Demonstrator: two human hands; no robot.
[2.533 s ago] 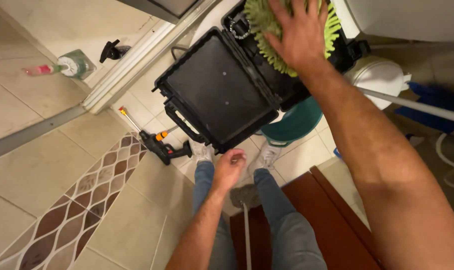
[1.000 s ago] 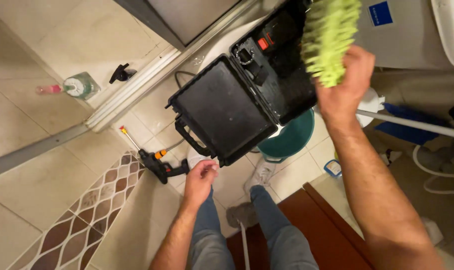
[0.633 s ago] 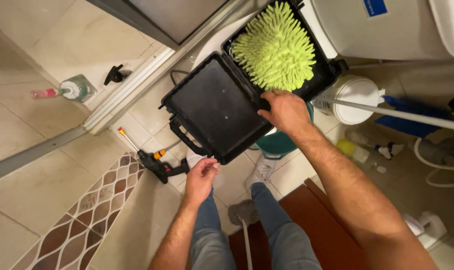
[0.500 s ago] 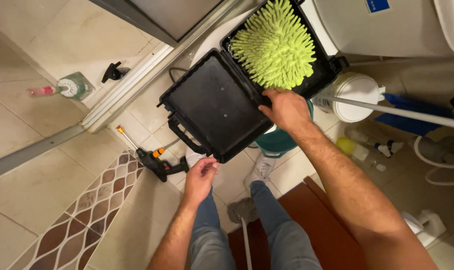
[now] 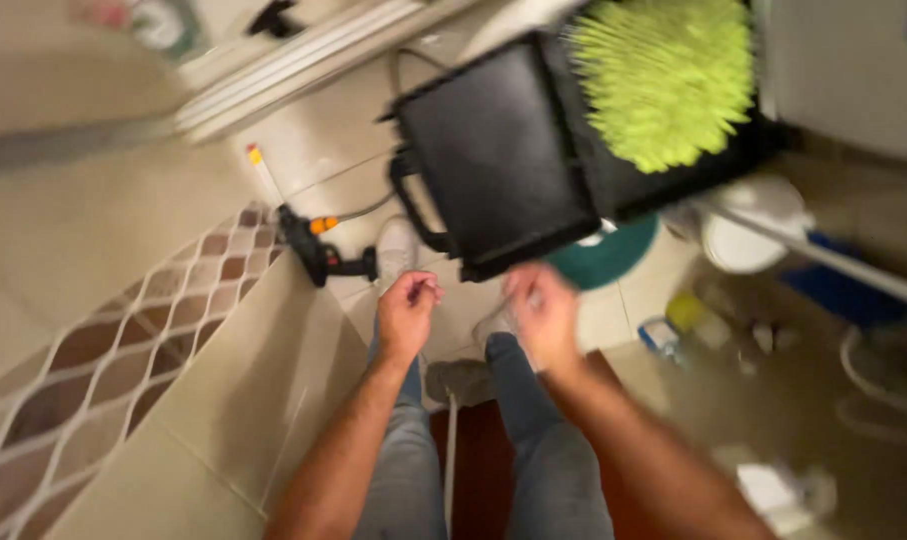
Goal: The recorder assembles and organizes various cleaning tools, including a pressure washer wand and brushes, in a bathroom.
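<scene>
The left hand [image 5: 405, 312] hangs low over the knees with its fingers curled in loosely, holding nothing that can be seen. The right hand [image 5: 541, 312] is just beside it, at 3 o'clock from it. It is too blurred to tell how its fingers are set.

Above both hands, at 12 o'clock, sits the open black hard plastic case with a smooth flat lid [image 5: 493, 150]. The hands are near it, apart from its lower edge. In its far half, at 1 o'clock, lies the fluffy lime-green mop pad with soft noodle strands [image 5: 663, 80].

At 10 o'clock from the left hand a black spray gun with orange bits [image 5: 318, 250] lies on the shiny beige floor tiles [image 5: 103, 220]. A round teal bowl [image 5: 608, 258] peeks out under the case.
</scene>
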